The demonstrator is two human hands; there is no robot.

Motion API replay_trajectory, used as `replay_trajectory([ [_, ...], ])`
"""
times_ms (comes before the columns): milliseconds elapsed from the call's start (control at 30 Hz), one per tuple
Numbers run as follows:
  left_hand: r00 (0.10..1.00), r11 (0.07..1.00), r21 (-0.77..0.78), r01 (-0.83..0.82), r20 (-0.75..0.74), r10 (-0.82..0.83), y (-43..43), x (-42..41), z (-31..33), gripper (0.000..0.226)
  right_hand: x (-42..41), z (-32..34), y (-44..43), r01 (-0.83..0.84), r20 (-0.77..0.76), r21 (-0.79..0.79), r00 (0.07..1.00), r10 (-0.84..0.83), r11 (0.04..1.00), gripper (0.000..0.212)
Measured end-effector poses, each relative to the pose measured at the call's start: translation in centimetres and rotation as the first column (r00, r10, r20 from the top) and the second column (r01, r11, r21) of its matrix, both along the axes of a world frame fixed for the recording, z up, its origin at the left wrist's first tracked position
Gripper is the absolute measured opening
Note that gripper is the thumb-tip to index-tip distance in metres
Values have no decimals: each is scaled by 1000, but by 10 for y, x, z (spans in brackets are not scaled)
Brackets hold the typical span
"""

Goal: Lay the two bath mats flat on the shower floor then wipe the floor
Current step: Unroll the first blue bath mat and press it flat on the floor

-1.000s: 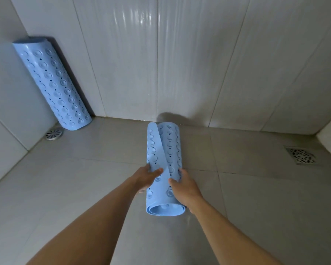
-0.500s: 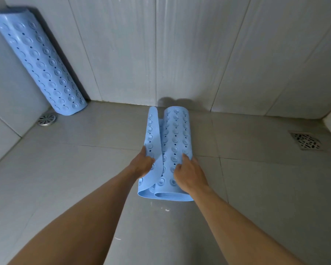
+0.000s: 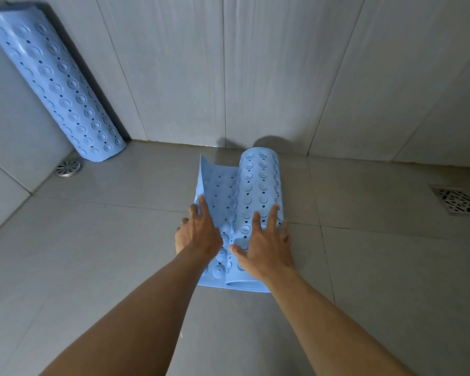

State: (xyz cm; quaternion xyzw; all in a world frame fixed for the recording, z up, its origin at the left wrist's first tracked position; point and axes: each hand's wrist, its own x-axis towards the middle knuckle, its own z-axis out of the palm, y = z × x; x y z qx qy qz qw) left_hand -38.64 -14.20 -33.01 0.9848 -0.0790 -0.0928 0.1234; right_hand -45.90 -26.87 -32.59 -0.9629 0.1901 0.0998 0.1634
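**Shower floor: one mat half open under both hands, second mat rolled in the corner**

The near mat [image 3: 258, 191], pale blue with holes and round cups, lies on the grey tiled shower floor [image 3: 92, 253]. It is partly unrolled. Its left portion is opened out as a flap whose far left edge curls up off the tiles, and its right portion is a roll lying lengthwise.

The left hand [image 3: 198, 234] rests on the flap near that mat's left edge, fingers straight and close together, gripping nothing. The right hand [image 3: 266, 248] lies on top of the roll, fingers spread wide and thumb out toward the flap, palm down, also gripping nothing.

Surroundings, taken from the near mat:
- The back wall [image 3: 255, 77] rises just beyond its far end, and the roll's shadow falls on the wall's foot.
- The second mat [image 3: 57, 85], fully rolled, stands on end well off to the far left, leaning in the corner.
- A round drain [image 3: 68, 167] sits in the floor to the left, just beside the foot of the second mat.
- A square drain [image 3: 457, 202] sits well apart to the right, on the roll's side.
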Motion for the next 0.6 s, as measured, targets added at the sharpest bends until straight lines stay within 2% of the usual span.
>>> replay_trajectory([
  [67,992,974,205,93,69,-109,6,-2,-12,108,-1,-2,-1,0,29,-11,1000,0,1000,98],
  [100,981,935,332,126,96,-166,9,-3,-17,105,-1,-4,-2,4,41,-12,999,-3,1000,96],
  [167,966,845,505,173,82,-246,12,-5,-22,81,-1,-6,-2,19,56,-3,998,-18,1000,92],
  [233,959,770,604,204,35,-282,11,-3,-22,70,0,-6,-2,36,58,-9,998,-36,999,87],
  [333,951,703,682,203,35,-308,5,0,-18,69,1,-6,-3,6,39,-87,999,-2,996,80],
  [400,953,691,688,223,-3,-304,3,1,-18,71,2,-6,-4,-31,20,-104,999,33,994,76],
  [467,962,740,623,252,-75,-264,4,2,-26,71,1,-5,-6,-50,-10,-98,999,49,994,73],
  [533,964,871,426,245,-205,-171,10,3,-36,69,0,-4,-9,-68,-39,-94,997,65,993,70],
  [600,939,939,264,220,-317,-131,17,3,-42,69,-1,-3,-10,-58,-41,-85,998,55,995,67],
])
